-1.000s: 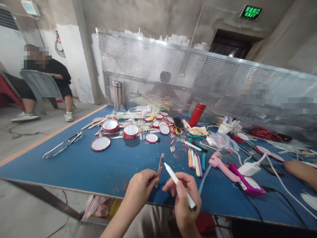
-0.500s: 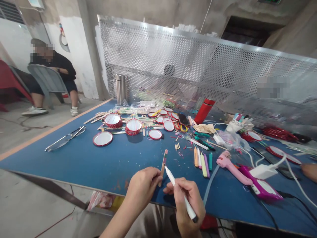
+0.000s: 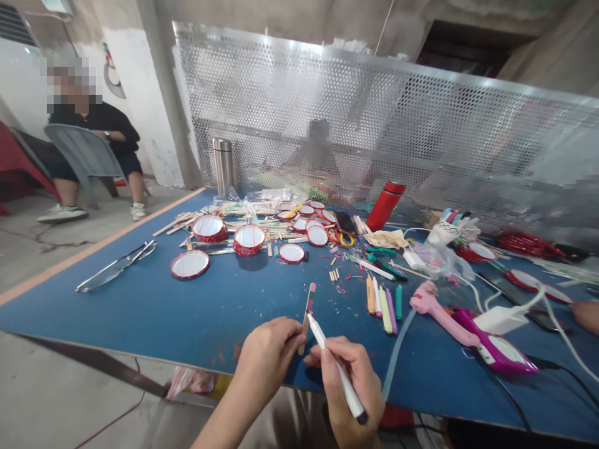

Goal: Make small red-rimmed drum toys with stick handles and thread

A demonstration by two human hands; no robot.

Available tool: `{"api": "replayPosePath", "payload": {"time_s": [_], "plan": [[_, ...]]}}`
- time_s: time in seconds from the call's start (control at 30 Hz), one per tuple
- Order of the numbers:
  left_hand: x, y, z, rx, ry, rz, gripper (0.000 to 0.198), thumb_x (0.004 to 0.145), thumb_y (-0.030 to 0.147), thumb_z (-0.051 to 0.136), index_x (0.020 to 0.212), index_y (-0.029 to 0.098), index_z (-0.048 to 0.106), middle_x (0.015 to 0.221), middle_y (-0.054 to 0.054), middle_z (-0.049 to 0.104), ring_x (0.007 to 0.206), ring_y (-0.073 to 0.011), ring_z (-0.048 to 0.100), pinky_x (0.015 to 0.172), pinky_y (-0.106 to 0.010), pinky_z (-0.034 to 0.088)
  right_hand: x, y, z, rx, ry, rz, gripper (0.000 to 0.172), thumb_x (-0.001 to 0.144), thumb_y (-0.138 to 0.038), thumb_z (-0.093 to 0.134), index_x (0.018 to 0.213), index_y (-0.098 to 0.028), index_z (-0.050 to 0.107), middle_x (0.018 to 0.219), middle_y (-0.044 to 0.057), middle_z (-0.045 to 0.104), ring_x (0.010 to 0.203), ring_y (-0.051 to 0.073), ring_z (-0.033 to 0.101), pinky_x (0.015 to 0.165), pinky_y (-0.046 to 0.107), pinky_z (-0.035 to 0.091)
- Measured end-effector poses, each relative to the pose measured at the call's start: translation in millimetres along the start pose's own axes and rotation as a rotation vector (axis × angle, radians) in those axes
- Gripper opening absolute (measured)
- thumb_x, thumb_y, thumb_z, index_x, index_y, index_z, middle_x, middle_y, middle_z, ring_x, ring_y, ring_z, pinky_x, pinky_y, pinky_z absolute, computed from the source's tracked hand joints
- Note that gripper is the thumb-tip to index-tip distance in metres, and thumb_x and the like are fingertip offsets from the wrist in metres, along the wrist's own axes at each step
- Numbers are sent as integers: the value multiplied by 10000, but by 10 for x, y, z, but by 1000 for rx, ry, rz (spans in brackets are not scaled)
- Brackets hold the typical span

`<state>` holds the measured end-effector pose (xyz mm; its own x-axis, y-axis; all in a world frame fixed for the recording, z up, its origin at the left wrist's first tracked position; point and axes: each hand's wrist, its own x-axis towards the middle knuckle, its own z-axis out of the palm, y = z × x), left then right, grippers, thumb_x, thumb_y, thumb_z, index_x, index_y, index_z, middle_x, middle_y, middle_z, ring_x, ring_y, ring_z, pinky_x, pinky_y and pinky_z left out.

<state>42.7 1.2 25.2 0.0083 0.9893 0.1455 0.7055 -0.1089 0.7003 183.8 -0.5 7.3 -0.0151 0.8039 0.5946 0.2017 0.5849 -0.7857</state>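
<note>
Near the table's front edge, my left hand (image 3: 272, 349) is closed on the lower part of a flat wooden craft stick (image 3: 305, 324), held upright and slightly tilted. Its upper end carries coloured bands, pink, green and purple. My right hand (image 3: 353, 386) grips a white marker pen (image 3: 334, 362) with a dark end. The marker's tip touches the stick or lies just in front of it, below the coloured bands. Right of the hands lie several coloured markers (image 3: 384, 307) side by side. Small wood bits (image 3: 334, 274) are scattered beyond the stick.
Red-rimmed discs (image 3: 189, 264), stick piles and a steel flask (image 3: 223, 167) stand toward the back left. A red bottle (image 3: 385, 206) leans by the perforated metal panel (image 3: 281, 93). A pink hot glue gun (image 3: 442, 315) and cables lie right. Another person's hand (image 3: 587, 315) shows at the right edge.
The view has shifted slightly. The marker tip has moved a little against the stick, while both hands keep their hold. The seated person at the left has turned their head.
</note>
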Motion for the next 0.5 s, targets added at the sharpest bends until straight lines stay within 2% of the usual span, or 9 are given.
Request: {"api": "replayPosePath", "payload": {"time_s": [0.13, 0.3, 0.5], "plan": [[-1, -6, 0, -11, 12, 30, 216, 874, 186, 483, 764, 191, 670, 762, -22, 696, 716, -151, 633, 646, -212, 427, -1, -8, 20, 2, 25, 14, 65, 889, -236, 531, 892, -206, 589, 696, 12, 637, 573, 143, 641, 562, 250, 542], [-4, -2, -8, -1, 16, 33, 202, 864, 186, 496, 743, 189, 658, 751, -20, 689, 706, -151, 626, 635, -214, 414, -8, 11, 37, 12, 121, 36, 64, 887, -223, 532, 890, -192, 588, 728, 21, 664, 560, 137, 649, 543, 245, 539], [-9, 8, -7, 4, 12, 11, 205, 870, 195, 504, 740, 184, 661, 734, -16, 678, 694, -146, 619, 631, -214, 407, 19, 43, -9, -34, 24, -97, 77, 868, -161, 538, 906, -216, 576, 690, -16, 647, 557, 125, 650, 539, 219, 532]]}}
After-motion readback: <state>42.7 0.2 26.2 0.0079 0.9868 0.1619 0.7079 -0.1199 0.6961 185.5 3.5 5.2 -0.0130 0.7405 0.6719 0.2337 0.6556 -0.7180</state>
